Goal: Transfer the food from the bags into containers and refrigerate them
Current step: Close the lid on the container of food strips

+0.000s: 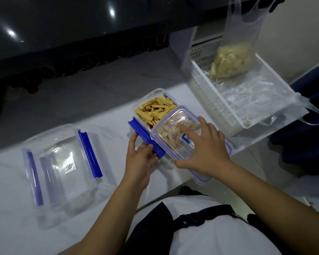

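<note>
A clear container [145,99] holding yellow food sticks [155,110] stands mid-table, partly covered by a clear lid [175,133] with blue clasps. Pale food pieces show through the lid. My right hand [206,150] lies spread flat on top of the lid, fingers straight. My left hand [139,159] holds the blue side clasp [145,138] at the container's left edge, its thumb over the flap. An empty clear container [63,166] with blue clasps sits to the left. A thin plastic bag of pale food [232,61] hangs over a white basket.
The white perforated basket [226,111] stands at the right on the white table [11,227], with crumpled clear plastic [256,91] inside it. The table's front edge runs just under my right wrist. A dark glossy surface [63,24] lies beyond the grey floor.
</note>
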`<state>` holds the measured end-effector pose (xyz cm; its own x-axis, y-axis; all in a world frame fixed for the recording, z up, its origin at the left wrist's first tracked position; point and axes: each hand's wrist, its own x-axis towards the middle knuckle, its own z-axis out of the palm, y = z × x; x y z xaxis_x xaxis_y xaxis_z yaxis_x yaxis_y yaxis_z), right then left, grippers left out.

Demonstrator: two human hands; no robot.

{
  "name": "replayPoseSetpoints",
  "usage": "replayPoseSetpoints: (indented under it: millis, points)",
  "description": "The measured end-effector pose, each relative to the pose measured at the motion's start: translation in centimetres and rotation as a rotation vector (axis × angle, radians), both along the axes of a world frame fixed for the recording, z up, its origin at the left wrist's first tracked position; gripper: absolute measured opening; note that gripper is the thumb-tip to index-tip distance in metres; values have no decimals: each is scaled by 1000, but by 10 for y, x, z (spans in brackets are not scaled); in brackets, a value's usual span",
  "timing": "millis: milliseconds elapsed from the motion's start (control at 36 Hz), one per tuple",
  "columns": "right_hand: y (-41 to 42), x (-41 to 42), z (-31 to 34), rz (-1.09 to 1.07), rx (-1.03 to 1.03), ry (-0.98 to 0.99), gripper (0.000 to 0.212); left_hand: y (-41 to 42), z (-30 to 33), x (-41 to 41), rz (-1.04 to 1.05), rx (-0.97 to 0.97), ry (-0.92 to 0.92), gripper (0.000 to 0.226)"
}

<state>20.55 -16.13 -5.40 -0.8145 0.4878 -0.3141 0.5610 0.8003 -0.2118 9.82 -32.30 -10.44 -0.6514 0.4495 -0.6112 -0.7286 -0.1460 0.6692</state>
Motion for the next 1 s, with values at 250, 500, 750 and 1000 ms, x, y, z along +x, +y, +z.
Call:
replayPoseSetpoints:
  millis: [250, 500, 750, 1000]
  points:
    - [1, -70, 2, -9, 31, 144, 117, -1, 3, 3, 0, 27, 28, 59]
    - [-5, -106, -25, 44, 91, 24, 114, 3, 9, -7, 4, -133, 142, 65]
    - [1, -70, -3, 158, -22, -72, 77, -9, 12, -11, -88, -272, 252, 55]
    - [-9, -51, 10, 196, -10, -131, 74, -5, 9, 7, -185, -447, 526, 69]
